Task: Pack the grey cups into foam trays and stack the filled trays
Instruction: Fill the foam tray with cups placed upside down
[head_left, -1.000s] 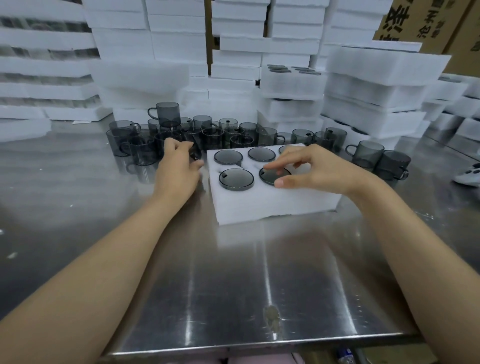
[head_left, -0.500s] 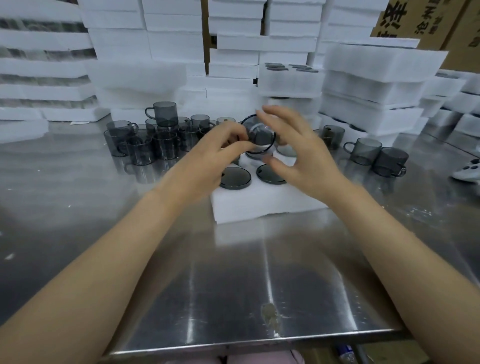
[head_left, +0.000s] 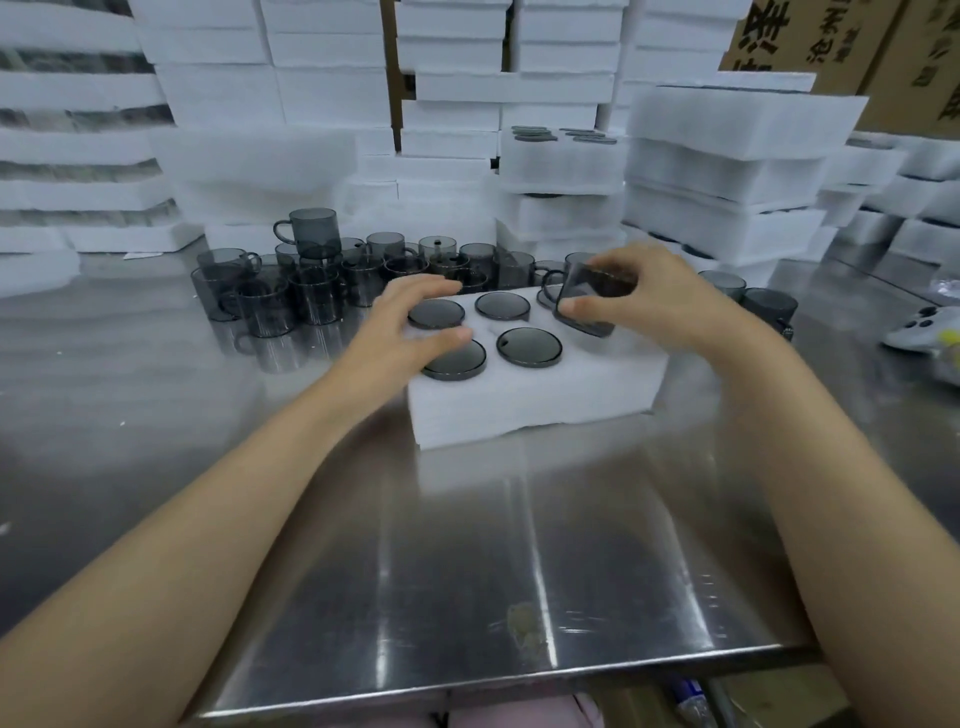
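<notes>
A white controller lies on the steel table, cardboard boxes stacked behind.

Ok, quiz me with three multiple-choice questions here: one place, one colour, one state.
1. The loose cups stand: A) behind the foam tray B) on cardboard C) on the floor.
2. The foam tray is: A) black B) white C) pink.
3. The cup in the right hand is: A) seated in a hole B) stood on a stack C) tilted above the tray.
Answers: A, they cluster on the steel table beyond it; B, plainly white foam; C, held slanted over the tray's right end.
</notes>
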